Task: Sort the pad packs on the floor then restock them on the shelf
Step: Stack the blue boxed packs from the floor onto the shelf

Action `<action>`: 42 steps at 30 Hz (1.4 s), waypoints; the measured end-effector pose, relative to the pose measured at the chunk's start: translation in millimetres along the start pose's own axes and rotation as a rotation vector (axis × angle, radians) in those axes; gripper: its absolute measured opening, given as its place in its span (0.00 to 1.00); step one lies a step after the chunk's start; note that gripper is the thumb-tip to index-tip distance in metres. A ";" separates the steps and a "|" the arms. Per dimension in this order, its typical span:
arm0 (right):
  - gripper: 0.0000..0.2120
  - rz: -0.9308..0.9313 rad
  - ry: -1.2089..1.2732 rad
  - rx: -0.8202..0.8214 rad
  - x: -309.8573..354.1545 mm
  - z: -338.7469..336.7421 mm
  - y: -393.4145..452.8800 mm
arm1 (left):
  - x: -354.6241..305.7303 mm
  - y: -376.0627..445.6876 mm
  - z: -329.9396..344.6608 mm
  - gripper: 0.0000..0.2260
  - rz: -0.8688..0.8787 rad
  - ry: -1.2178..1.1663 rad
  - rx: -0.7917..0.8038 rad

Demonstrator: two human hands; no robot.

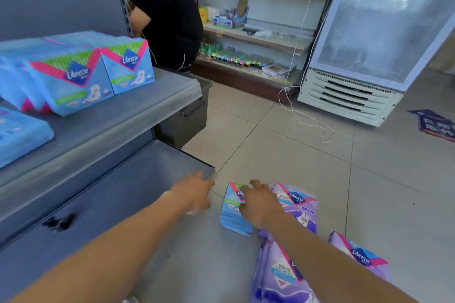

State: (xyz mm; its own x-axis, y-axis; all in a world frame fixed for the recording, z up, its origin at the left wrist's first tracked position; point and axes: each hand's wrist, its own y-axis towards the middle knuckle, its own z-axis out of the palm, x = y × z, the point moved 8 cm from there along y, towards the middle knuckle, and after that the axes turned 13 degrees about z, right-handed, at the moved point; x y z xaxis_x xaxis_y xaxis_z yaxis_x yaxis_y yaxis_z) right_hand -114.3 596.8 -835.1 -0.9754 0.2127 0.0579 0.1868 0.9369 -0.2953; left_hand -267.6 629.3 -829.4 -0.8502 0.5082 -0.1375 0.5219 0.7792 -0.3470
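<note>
Part of the job looks done: several blue packs (98, 74) already stand on the grey shelf (152, 103), upright and side by side. On the floor (283, 150) one blue stack (231, 214) remains, with purple packs (299, 204) just beside it and more nearer the person. The right hand (258, 204) lies on the blue stack, fingers curled over its edge, seemingly taking hold. The left hand (194, 192) hovers near the lower shelf's corner, fingers loose and empty. I'd say the purple packs are still to be shelved.
</note>
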 end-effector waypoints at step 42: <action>0.23 -0.629 0.053 -0.248 336.3 -179.2 -121.9 | 221.1 -307.8 -130.7 0.47 -0.592 -0.278 -0.335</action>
State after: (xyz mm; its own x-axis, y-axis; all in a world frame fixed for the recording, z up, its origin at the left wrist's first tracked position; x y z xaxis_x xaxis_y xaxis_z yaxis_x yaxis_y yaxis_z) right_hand -444.1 603.8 -608.8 -0.9015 -0.3861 0.1955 -0.3866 0.9215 0.0374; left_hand -607.1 549.8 -631.7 -0.9592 -0.1095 -0.2608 -0.0746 0.9873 -0.1399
